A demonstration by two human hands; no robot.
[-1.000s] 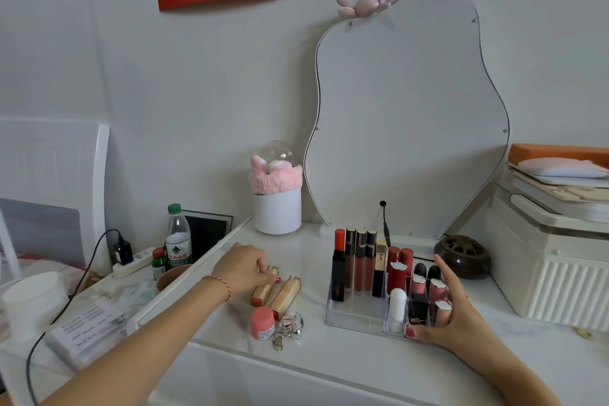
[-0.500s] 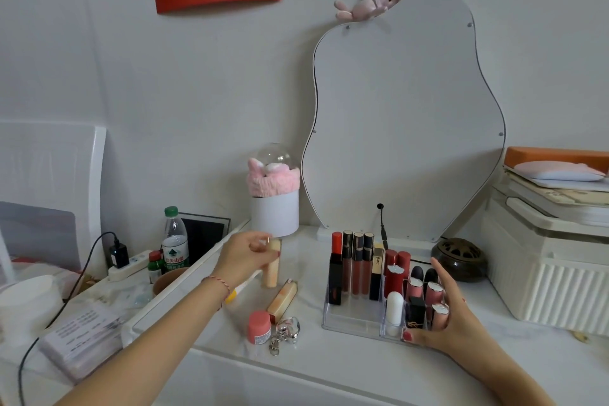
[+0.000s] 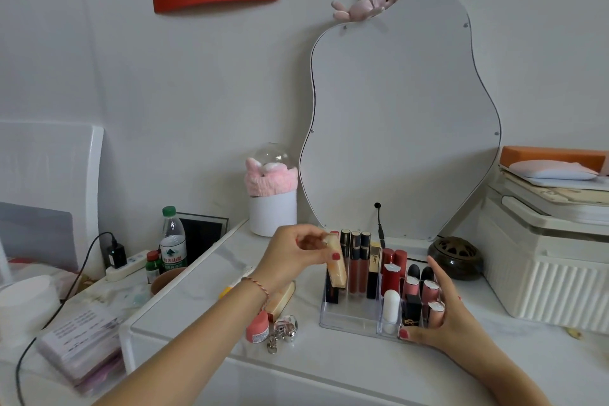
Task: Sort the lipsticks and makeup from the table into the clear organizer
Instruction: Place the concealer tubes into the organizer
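The gold lipstick (image 3: 336, 265) hangs nearly upright over the back left corner of the clear organizer (image 3: 349, 318), pinched near its top by the fingers of the left hand (image 3: 293, 257). Its lower end sits in front of a black tube in the organizer's rear row, though whether it touches that tube cannot be told. The right hand (image 3: 438, 316) rests against the organizer's right front corner, fingers curved around the wall and thumb at the front edge, bracing it on the table (image 3: 329, 362).

The step in hand looks like placing: one lipstick is being carried to a slot. The next move calls for lining the tube up over a free compartment, probably the wide front left section or a gap in the rear row, and lowering it straight so it does not knock the standing glosses (image 3: 357, 260).

Left of the organizer, another gold lipstick (image 3: 283, 298) lies on the table, partly hidden by the left wrist, with a small pink jar (image 3: 257, 328) and a bunch of metal rings (image 3: 283, 330) just in front of it, so sorting seems unfinished.
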